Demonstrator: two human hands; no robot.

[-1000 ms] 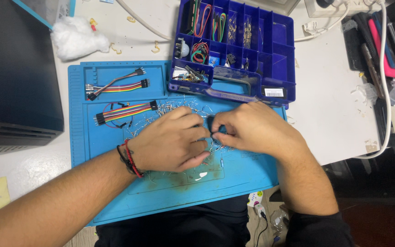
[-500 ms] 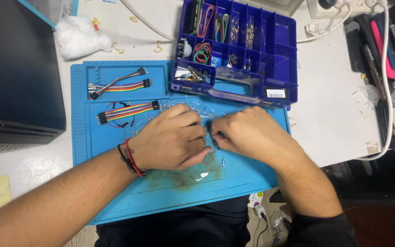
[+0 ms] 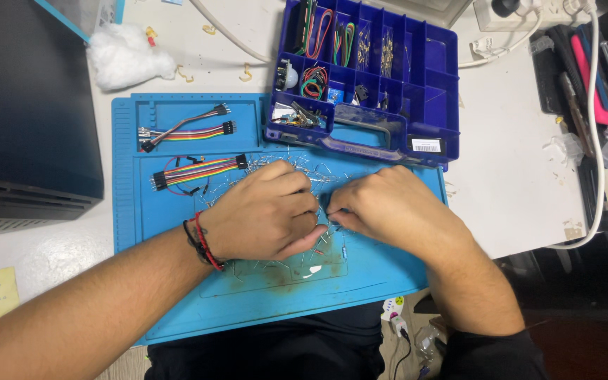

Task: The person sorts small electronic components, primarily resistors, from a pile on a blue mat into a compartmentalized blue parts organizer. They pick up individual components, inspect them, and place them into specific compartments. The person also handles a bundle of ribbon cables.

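Observation:
My left hand and my right hand rest knuckles-up in the middle of a blue work mat, fingertips meeting over a scatter of small wire-legged components. Both hands have curled fingers pinching at something tiny between them; the hands hide what it is. Black and red cords circle my left wrist. A few loose components lie just below the hands.
A purple compartment box of wires and parts stands open at the mat's far edge. Two bundles of rainbow jumper wires lie on the mat's left. A black case sits left, white fluff behind, cables and tools at right.
The right hand has shifted slightly left toward the left hand, and a small dark-blue part seen between the fingertips a second ago is now hidden.

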